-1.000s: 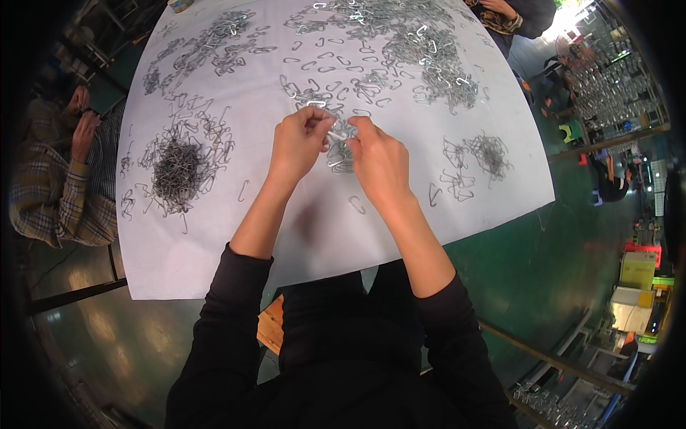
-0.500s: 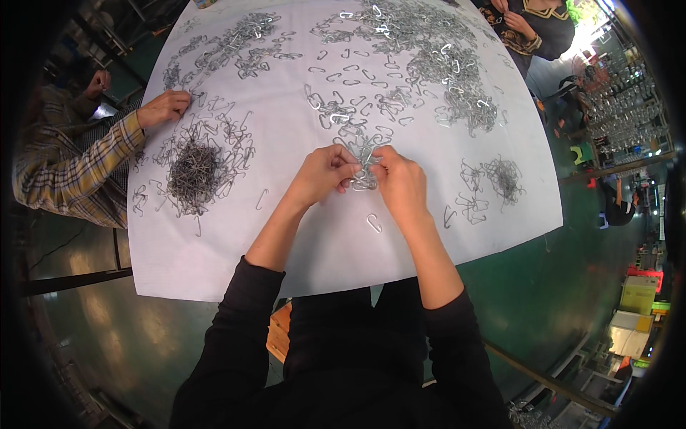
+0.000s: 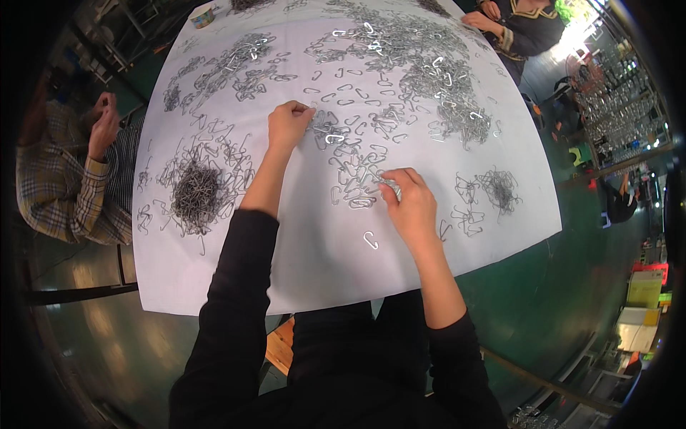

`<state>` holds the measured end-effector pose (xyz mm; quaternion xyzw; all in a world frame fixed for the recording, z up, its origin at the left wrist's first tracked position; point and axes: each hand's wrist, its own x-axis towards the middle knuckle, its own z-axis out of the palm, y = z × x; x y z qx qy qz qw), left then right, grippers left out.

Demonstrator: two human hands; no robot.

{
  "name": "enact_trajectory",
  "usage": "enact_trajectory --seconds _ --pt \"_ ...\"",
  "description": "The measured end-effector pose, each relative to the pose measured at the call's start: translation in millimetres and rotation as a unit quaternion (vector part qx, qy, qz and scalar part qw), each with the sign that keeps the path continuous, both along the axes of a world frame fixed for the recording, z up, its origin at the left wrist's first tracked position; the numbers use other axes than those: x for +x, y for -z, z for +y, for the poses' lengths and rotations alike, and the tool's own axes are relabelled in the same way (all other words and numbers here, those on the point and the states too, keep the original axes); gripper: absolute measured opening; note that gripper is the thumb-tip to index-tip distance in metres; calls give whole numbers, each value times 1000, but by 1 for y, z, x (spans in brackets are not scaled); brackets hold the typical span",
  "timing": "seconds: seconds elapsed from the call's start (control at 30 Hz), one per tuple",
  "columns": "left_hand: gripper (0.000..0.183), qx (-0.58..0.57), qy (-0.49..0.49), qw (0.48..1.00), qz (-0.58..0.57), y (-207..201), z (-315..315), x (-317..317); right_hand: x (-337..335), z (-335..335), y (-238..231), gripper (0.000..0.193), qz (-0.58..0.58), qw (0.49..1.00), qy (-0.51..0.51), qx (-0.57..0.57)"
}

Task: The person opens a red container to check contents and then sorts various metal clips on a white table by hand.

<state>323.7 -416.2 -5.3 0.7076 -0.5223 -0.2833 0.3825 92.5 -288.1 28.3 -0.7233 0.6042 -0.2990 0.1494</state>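
My left hand (image 3: 288, 127) reaches up the table, thumb and fingers pinched at the left edge of a cluster of silver carabiner-shaped hooks (image 3: 331, 129); what is in the pinch is too small to make out. Close to a nearer group of the same hooks (image 3: 354, 175), my right hand (image 3: 412, 206) curls thumb and forefinger about something thin that I cannot make out. A single open silver hook (image 3: 370, 240) lies on the white sheet below this group.
A dense heap of bent grey wire pieces (image 3: 196, 191) lies left, a smaller one (image 3: 500, 187) right. Larger piles of silver hooks (image 3: 436, 68) spread over the far side. One co-worker (image 3: 71, 171) sits left, another (image 3: 518, 25) far right. A small tub (image 3: 201, 16) stands at the far-left corner.
My left hand has moved away from my right, up and leftward to the farther hooks. My right hand has shifted slightly down and right. The left co-worker's hand has left the table.
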Motion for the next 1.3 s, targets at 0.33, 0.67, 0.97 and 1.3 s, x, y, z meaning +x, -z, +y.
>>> enact_trajectory --seconds 0.33,0.67,0.97,1.3 --pt "14 0 90 933 348 -40 112 -48 39 -8 -1 23 -201 978 -51 28" --pt "15 -26 42 950 309 -23 122 -64 32 4 8 7 -73 992 -4 -102" --pt "20 85 32 904 419 -27 117 -58 23 3 10 25 31 972 -112 -205" --pt "19 36 14 914 404 -22 118 -68 26 -6 13 17 -22 977 -103 -188"
